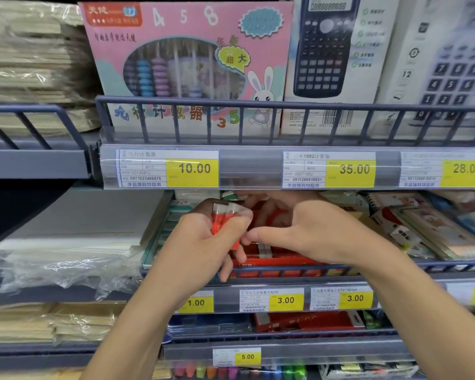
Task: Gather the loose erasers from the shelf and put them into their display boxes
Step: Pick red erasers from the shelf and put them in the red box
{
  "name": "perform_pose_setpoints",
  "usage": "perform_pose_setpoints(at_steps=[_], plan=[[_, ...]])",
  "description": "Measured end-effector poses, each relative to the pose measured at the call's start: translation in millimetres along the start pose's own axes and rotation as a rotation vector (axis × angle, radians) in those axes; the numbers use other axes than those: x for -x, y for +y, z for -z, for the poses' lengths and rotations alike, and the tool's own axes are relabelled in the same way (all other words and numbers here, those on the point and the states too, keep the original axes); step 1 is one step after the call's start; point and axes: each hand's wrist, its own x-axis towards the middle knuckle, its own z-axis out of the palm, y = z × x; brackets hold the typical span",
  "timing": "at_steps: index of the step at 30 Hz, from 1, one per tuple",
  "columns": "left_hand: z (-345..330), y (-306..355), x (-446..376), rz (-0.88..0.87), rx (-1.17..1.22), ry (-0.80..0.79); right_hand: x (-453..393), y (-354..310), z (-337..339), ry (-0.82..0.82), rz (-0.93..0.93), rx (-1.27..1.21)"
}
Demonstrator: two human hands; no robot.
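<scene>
My left hand [203, 242] grips a small bunch of red-and-white wrapped erasers [223, 220], held upright just left of the red display box [274, 260] on the middle shelf. Several erasers [265, 249] lie in a row inside that box. My right hand [307, 229] reaches over the box with fingers curled down into it; its thumb points left toward the held erasers. Whether the right fingers pinch anything is hidden by the hand itself.
A grey rail [285, 270] fronts the shelf. Teal boxes [165, 229] stand left of the red box, notebooks [422, 229] to the right, bagged paper [66, 242] far left. An abacus box [189, 64] and calculator boxes [329, 50] fill the shelf above.
</scene>
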Motion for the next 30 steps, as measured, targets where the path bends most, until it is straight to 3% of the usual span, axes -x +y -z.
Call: perform_pose_setpoints(at_steps=[7,15,21,24,30], plan=[[0.0,3.4,4.0,0.027,0.045,-0.038,0.6,2.4,-18.4,0.115,0.088,-0.322],[5.2,-1.5,7.0,-0.021,0.083,0.033,7.7,12.4,-15.3,0.161,0.067,-0.401],[0.8,-2.2,4.5,0.036,0.14,0.058,10.9,18.3,-17.3,0.243,0.071,-0.141],[1.0,0.1,2.4,0.029,0.186,0.145,0.1,31.8,-14.0,0.205,-0.075,0.035],[12.2,-6.2,2.1,-0.01,0.173,0.23,-26.5,43.1,-9.7,0.119,-0.143,0.184]])
